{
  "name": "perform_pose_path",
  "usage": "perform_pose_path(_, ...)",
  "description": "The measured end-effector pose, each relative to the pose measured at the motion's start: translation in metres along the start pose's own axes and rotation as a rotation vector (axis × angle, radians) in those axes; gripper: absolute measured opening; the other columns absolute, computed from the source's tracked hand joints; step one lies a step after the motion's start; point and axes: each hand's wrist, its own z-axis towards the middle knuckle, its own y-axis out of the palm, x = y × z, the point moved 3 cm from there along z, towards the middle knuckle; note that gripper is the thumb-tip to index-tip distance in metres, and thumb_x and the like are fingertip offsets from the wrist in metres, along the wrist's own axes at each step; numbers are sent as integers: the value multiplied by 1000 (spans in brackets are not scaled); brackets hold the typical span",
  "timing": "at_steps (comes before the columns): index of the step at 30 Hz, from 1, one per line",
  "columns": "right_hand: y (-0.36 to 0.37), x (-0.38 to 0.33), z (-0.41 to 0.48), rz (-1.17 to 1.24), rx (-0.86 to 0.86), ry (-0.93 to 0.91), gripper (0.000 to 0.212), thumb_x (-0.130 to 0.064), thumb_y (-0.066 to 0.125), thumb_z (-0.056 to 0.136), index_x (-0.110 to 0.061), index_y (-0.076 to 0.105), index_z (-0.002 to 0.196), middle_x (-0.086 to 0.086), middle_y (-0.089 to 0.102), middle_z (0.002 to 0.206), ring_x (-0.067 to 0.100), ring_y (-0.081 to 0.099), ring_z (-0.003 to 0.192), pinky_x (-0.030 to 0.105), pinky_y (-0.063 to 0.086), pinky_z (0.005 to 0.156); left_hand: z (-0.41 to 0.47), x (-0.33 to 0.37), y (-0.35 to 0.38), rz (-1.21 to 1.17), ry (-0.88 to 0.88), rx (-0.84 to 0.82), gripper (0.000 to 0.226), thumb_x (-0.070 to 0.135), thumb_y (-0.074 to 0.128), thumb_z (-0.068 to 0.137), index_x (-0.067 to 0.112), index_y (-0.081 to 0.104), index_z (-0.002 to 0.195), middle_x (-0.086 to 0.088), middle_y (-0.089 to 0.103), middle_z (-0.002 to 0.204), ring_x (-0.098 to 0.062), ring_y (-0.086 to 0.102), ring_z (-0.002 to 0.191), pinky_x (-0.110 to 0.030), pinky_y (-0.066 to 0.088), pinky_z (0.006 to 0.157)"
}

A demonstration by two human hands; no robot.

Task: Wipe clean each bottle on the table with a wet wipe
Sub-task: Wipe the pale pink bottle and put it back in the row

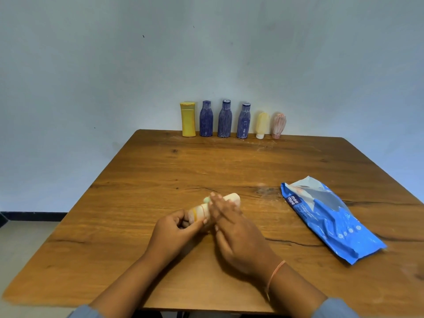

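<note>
Both forearms reach up from the bottom edge to the lower middle of the frame. Left hand (176,228) curls its fingers round one end of a cream bottle (231,199), which lies on its side on the tabletop (160,180). Right hand (238,235) lays straight fingers flat across the bottle's middle; a pale scrap (206,199) peeks out beyond its fingertips, perhaps a wipe. A blue wet-wipe pack (330,216) lies at right. Six more bottles (224,119) stand in a row along the far edge.
</note>
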Motion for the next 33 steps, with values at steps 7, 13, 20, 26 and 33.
perform_pose_path(7, 3, 5, 16, 136, 16, 153, 64, -38, 15, 88, -12, 23, 147, -5, 9, 155, -4, -3, 136, 9, -7, 109, 4, 6, 4, -185, -99, -191, 37, 48, 54, 78, 14, 67, 69, -12, 69, 64, -25, 66, 65, -36, 52, 73)
perform_pose_path(13, 14, -25, 12, 369, 17, 65, 60, -28, 22, 87, -11, 32, 144, -8, 14, 152, -6, 0, 140, 15, 0, 114, -2, 13, 0, -249, -89, -196, 44, 48, 50, 77, 7, 67, 74, -14, 66, 66, -20, 63, 62, -25, 51, 62)
perform_pose_path(20, 5, 25, -8, 123, -10, 205, 64, -31, 21, 85, -14, 20, 147, -10, 2, 151, 7, 4, 143, 13, -6, 112, 0, 11, 3, -223, -233, -127, 38, 40, 51, 89, 7, 68, 85, -9, 67, 60, -15, 64, 58, -23, 52, 61)
perform_pose_path(26, 16, -31, -6, 116, -63, 130, 64, -30, 20, 89, -11, 5, 148, 2, -8, 156, 12, -13, 143, 32, -4, 117, 5, 15, 9, -318, -360, -76, 38, 41, 52, 89, 9, 69, 78, -4, 62, 52, -11, 58, 46, -18, 50, 49)
perform_pose_path(33, 18, -13, -10, -251, -64, 120, 60, -29, 36, 86, -5, 36, 141, 12, 32, 149, 22, 31, 137, 44, 17, 108, 6, 10, 4, -567, -654, -111, 37, 45, 55, 87, 9, 53, 79, 2, 53, 39, -11, 61, 40, -16, 50, 39)
